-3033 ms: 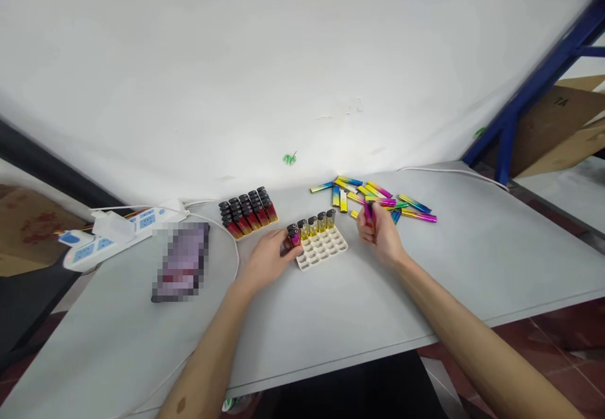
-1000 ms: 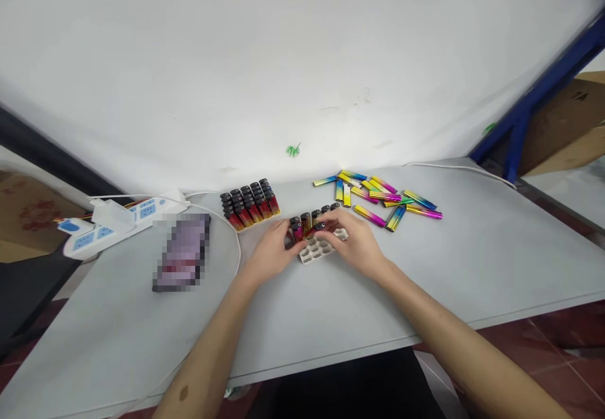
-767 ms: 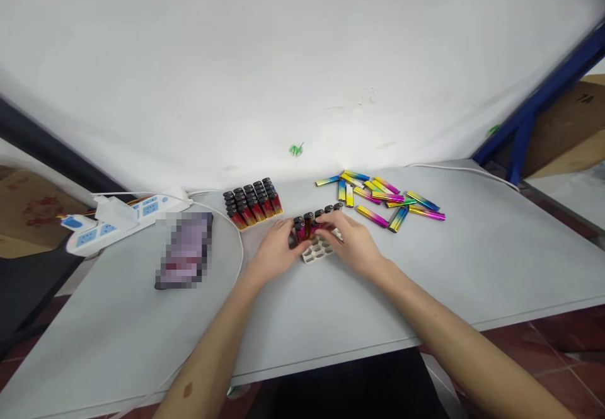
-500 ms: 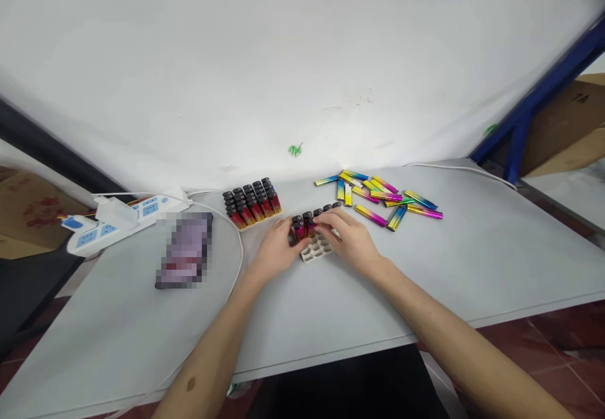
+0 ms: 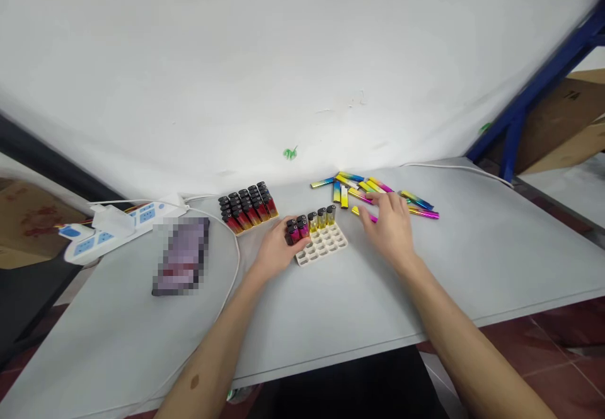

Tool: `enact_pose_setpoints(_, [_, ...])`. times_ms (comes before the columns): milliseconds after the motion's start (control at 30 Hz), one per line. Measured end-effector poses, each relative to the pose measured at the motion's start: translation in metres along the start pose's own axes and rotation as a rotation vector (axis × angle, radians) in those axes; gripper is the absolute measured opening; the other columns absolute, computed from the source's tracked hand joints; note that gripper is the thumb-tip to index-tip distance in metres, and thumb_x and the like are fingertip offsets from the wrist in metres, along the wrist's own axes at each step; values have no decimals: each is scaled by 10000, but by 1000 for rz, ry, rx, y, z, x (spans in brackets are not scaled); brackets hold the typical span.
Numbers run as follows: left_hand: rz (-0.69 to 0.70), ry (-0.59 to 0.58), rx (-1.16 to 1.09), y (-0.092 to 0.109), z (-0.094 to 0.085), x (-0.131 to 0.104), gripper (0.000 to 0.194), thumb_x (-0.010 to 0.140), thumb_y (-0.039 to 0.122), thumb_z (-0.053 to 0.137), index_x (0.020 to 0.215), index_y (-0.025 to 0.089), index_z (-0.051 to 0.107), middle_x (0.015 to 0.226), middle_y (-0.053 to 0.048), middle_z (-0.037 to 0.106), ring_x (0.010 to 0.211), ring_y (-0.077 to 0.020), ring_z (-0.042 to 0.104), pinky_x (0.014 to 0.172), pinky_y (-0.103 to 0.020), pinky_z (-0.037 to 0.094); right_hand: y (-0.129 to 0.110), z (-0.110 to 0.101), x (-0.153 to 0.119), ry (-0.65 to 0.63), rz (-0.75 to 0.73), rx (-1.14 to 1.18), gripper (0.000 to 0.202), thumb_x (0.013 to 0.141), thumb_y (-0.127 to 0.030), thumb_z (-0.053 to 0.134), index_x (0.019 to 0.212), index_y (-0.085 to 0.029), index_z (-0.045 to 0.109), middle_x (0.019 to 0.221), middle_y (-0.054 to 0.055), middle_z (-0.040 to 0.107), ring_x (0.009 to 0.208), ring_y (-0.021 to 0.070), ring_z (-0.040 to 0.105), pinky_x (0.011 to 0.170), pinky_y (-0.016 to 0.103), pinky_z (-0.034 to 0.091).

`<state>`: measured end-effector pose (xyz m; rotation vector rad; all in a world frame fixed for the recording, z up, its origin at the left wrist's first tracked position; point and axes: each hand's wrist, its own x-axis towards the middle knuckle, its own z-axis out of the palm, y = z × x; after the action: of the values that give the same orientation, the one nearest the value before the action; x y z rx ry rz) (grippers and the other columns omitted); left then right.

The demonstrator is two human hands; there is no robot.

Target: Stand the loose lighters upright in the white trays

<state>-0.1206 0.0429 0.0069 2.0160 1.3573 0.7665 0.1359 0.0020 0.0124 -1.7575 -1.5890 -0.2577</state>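
My left hand [image 5: 276, 249] is closed around the left end of the white slotted tray [image 5: 326, 258], its thumb across the front of several black-topped sticks [image 5: 297, 230] with shiny magenta bodies. Next to these, several black-topped pieces with clear yellowish bodies [image 5: 322, 219] stand upright in the tray's back row. The tray's front slots hold nothing. My right hand [image 5: 390, 227] is at the near side of a pile of shiny gradient tubes [image 5: 363, 192], fingers bent and thumb apart. One yellow-magenta tube [image 5: 355, 210] lies by the thumb; whether the fingers touch a tube is hidden.
A full tray of red-gold black-topped sticks [image 5: 249, 210] stands at the back left. Farther left lie a blurred-out dark item [image 5: 182, 255] and a white power strip [image 5: 108, 233]. A white cable [image 5: 237, 255] crosses the table. A wall rises behind.
My right hand has left the tray and moved right to the loose tubes. The clear yellowish pieces and more of the tray are now uncovered. My left hand stays at the tray's left end.
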Motion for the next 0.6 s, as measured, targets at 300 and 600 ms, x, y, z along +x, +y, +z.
enact_pose_setpoints(300, [-23,-61,-38,-3,-10,0,455,781,388,730,1181,209,608,1082,-34,717,970,-226,675,873,-352,537,26,4,-1,-218,138,-36,129,746,-294,673,809,-183,653,999,151,657,1108,388,487,900,554,405])
enact_pose_setpoints(600, [-41,-62,-1,-6,-10,-1,458,790,433,722,1171,200,618,1084,-54,727,992,-249,677,889,-375,541,0,-14,9,-356,552,991,347,805,-503,701,959,-202,624,873,45,694,870,214,664,880,425,519])
